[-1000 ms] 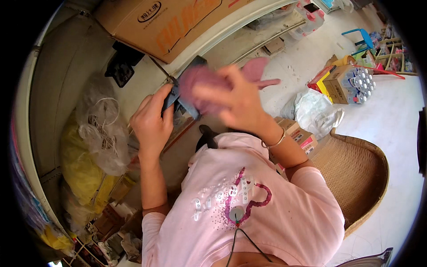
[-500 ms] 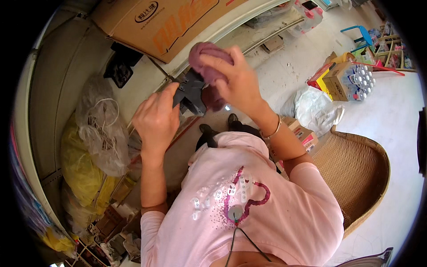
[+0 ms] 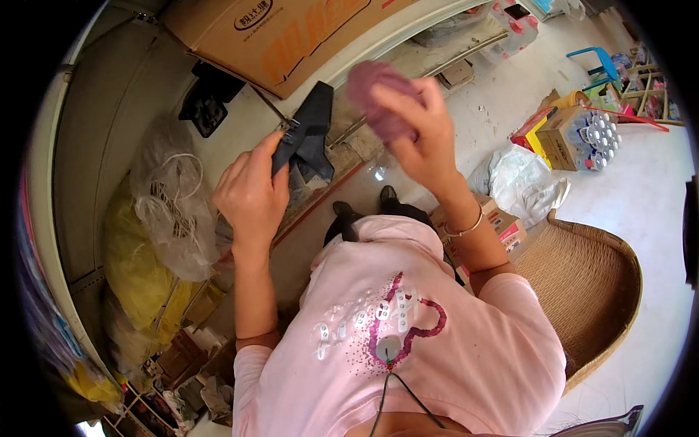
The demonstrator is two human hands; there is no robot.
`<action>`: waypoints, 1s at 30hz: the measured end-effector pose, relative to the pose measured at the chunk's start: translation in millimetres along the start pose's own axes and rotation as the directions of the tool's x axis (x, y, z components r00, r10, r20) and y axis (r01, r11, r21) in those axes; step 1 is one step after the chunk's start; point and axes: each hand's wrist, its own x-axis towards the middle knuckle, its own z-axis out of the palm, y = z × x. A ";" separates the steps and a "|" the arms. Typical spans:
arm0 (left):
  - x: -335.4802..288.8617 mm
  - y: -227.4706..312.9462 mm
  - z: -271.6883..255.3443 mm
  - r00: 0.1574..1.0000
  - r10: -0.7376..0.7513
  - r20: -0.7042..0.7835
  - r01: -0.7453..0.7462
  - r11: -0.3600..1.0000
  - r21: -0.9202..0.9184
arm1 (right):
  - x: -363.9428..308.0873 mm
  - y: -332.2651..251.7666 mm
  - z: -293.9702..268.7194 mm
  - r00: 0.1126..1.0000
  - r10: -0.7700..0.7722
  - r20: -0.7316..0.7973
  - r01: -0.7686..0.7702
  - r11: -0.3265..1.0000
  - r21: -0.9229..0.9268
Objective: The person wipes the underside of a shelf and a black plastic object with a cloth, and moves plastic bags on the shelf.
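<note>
— So, what do the hands have?

— Up in front of the chest, the left hand [image 3: 251, 193] is closed in a pinch on the top edge of a dark folded cloth piece [image 3: 309, 135], which hangs from the fingers. The right hand [image 3: 422, 138] is curled around a bunched mauve cloth [image 3: 375, 95], fingers wrapped over it.

— Are the two cloths touching?

— Close beside each other, but I cannot tell whether they touch.

— And around them?

— A big cardboard box [image 3: 277, 36] lies above. A clear plastic bag [image 3: 171, 204] with white cord inside sits left, over yellow bags [image 3: 135, 266]. On the right are a woven wicker chair [image 3: 590, 284], a white sack [image 3: 520, 182] and a pack of bottles [image 3: 590, 135].
</note>
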 end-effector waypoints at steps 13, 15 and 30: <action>22.7 -25.7 -23.3 0.978 0.089 -0.190 -0.062 0.987 0.146 | -31.4 13.0 -9.5 0.901 0.056 0.431 -0.171 0.957 0.233; 20.7 -16.1 -23.6 0.994 0.065 -0.091 -0.050 0.986 0.160 | -19.0 6.6 -13.9 0.940 -0.009 0.342 -0.092 0.957 0.277; 15.1 -5.7 0.5 0.955 -0.258 0.146 0.284 0.657 -0.698 | -6.7 15.8 8.9 0.871 0.194 0.451 -0.481 0.523 0.703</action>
